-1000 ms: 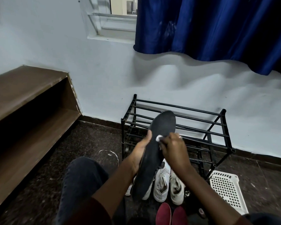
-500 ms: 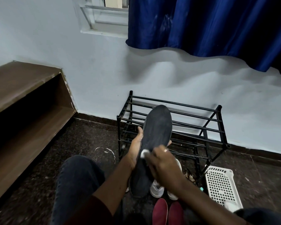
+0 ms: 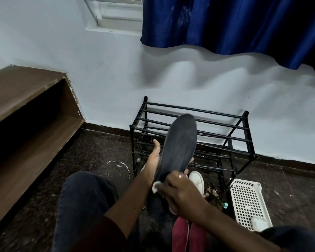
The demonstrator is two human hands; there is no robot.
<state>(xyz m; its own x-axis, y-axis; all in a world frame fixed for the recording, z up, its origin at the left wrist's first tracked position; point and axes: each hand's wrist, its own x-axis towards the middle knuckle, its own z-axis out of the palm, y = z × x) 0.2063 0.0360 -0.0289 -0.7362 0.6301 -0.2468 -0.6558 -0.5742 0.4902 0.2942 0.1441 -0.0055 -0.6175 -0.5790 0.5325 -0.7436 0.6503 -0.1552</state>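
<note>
A long dark grey insole [image 3: 180, 144] stands tilted upward in front of me, its toe end over the black shoe rack [image 3: 191, 140]. My left hand [image 3: 154, 160] holds it from behind and below, thumb up on its left edge. My right hand [image 3: 180, 193] grips a small white cloth [image 3: 155, 186] and presses it against the insole's lower part. The heel end of the insole is hidden behind my right hand.
A pair of white sneakers [image 3: 196, 180] lies on the dark floor under my hands, with maroon shoes [image 3: 187, 235] nearer me. A white perforated basket [image 3: 247, 202] sits at the right. A brown wooden shelf [image 3: 25, 113] runs along the left wall. Blue curtain [image 3: 235, 24] hangs above.
My right hand with the cloth has slid down the insole from its middle toward the heel end. The left hand keeps its hold; the view has tipped slightly.
</note>
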